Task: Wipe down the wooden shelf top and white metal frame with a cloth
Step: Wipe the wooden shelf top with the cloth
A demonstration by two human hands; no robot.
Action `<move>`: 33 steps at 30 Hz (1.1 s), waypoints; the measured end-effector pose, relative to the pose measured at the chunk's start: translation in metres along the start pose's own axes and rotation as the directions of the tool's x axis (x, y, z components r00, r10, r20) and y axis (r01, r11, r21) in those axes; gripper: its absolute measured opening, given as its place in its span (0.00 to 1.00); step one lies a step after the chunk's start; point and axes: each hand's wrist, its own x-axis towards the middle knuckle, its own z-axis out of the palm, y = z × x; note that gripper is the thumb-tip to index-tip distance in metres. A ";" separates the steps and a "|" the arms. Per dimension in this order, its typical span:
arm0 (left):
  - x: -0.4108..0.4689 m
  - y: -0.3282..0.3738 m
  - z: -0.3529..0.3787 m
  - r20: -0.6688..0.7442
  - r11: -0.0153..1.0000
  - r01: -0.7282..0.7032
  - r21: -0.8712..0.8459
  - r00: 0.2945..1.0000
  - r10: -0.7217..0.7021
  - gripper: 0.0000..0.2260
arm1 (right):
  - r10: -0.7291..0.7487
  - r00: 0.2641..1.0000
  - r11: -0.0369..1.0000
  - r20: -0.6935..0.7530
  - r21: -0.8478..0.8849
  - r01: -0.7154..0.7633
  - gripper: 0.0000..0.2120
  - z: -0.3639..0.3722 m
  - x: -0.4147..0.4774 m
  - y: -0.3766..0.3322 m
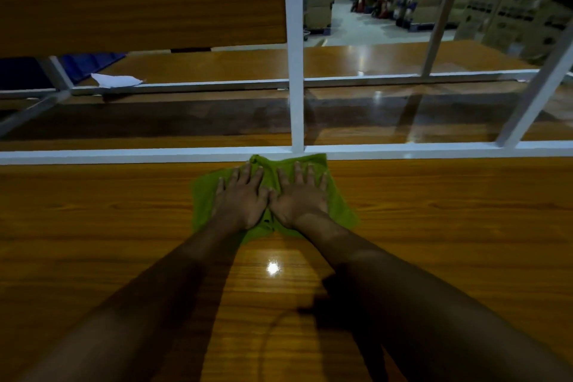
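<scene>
Both hands, left [240,198] and right [299,197], press flat with fingers spread on the green cloth [204,201] at frame centre; neither grip closes. The cloth lies on the shelf top [93,226], its far edge touching the white frame [124,154].
</scene>
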 end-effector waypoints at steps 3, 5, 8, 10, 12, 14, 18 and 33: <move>-0.004 -0.023 -0.002 0.003 1.000 0.001 0.000 1.000 -0.001 0.27 | -0.004 1.000 1.000 0.006 -0.013 0.004 0.31 0.002 0.001 -0.023; -0.010 -0.040 -0.003 0.007 1.000 0.011 0.004 1.000 -0.011 0.27 | -0.006 1.000 1.000 0.005 -0.021 0.006 0.31 0.004 -0.001 -0.040; -0.023 -0.061 -0.005 0.017 1.000 0.016 0.026 1.000 -0.017 0.26 | -0.019 1.000 1.000 0.015 -0.022 0.019 0.31 0.009 -0.007 -0.065; -0.034 -0.070 -0.006 0.022 1.000 0.021 0.018 1.000 -0.022 0.26 | -0.031 0.999 0.999 0.018 -0.015 0.032 0.31 0.012 -0.015 -0.076; -0.045 -0.077 -0.008 0.024 1.000 0.027 0.008 0.999 -0.027 0.26 | -0.040 0.999 0.999 0.007 -0.004 0.040 0.31 0.015 -0.026 -0.084; -0.058 -0.084 -0.008 0.029 1.000 0.027 0.005 0.999 -0.027 0.26 | -0.047 0.999 0.999 -0.003 -0.009 0.047 0.31 0.018 -0.038 -0.091; -0.091 -0.088 -0.011 0.031 0.999 0.034 0.002 0.999 -0.034 0.27 | -0.052 0.999 0.999 -0.002 -0.018 0.052 0.31 0.022 -0.067 -0.101; -0.117 0.019 -0.010 0.055 0.997 -0.063 -0.049 0.996 0.065 0.29 | 0.088 0.996 0.996 -0.027 -0.024 -0.088 0.30 0.013 -0.116 -0.011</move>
